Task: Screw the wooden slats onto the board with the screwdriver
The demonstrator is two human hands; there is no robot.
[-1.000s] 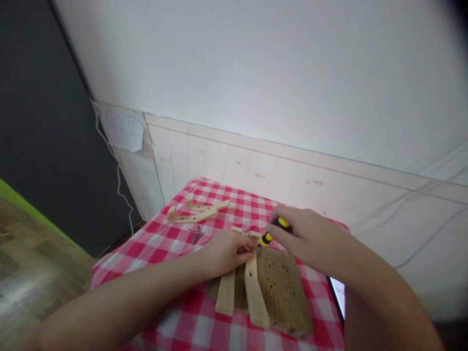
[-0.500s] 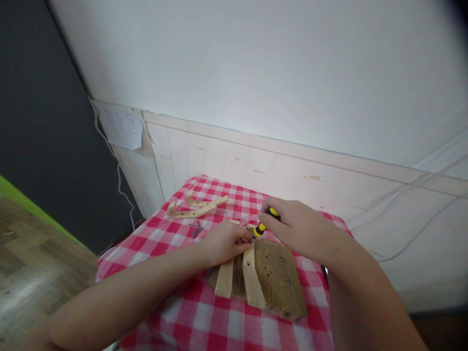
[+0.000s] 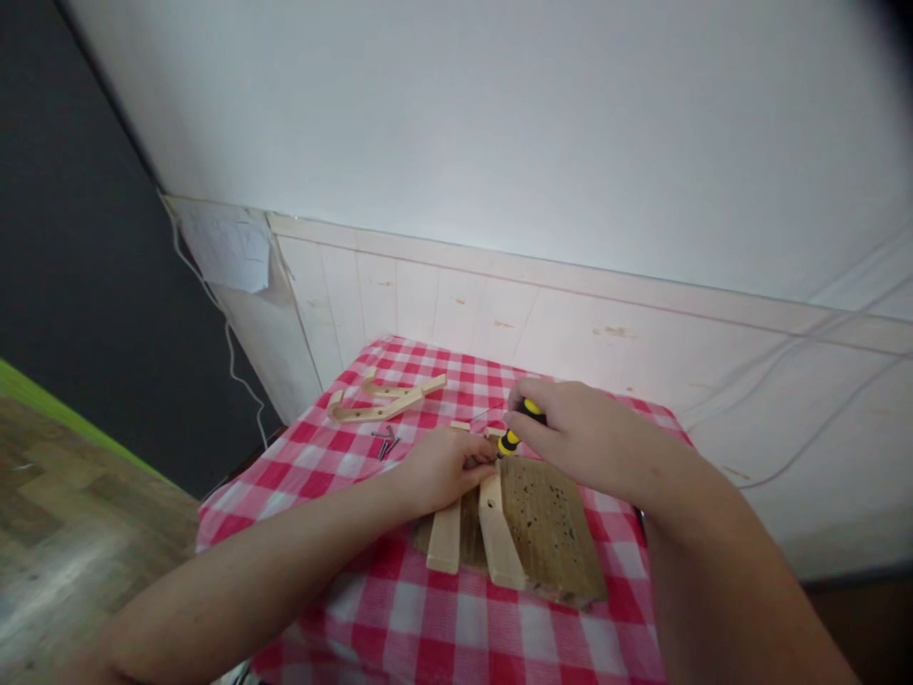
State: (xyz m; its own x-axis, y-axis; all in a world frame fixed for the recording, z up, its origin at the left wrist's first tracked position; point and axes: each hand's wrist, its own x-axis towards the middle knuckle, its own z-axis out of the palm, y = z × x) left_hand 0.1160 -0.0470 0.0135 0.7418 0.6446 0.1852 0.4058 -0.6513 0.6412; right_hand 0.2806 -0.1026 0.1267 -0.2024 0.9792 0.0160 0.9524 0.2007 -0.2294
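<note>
My right hand [image 3: 571,419] is closed around the yellow and black handle of a screwdriver [image 3: 509,443], which slants down to the left. Its tip meets the upper part of a pale wooden piece [image 3: 503,542] with a round hole. Beside that tip, my left hand [image 3: 446,466] has its thumb and fingers drawn together over the piece; what they pinch is hidden. A second pale wooden piece [image 3: 445,544] lies under my left hand. Both pieces rest on a brown wooden board [image 3: 553,523] dotted with small dark holes.
Two hooked wooden pieces, one nearer [image 3: 371,413] and one farther [image 3: 389,390], lie at the table's far left. Several screws [image 3: 387,443] sit closer to my left hand. A red and white checked cloth [image 3: 477,633] covers the table, which stands by a white wall [image 3: 442,295].
The view has shifted slightly, so the table sits a little higher and farther right. Both hands stay at the same spot on the wooden piece, with the screwdriver still in my right hand.
</note>
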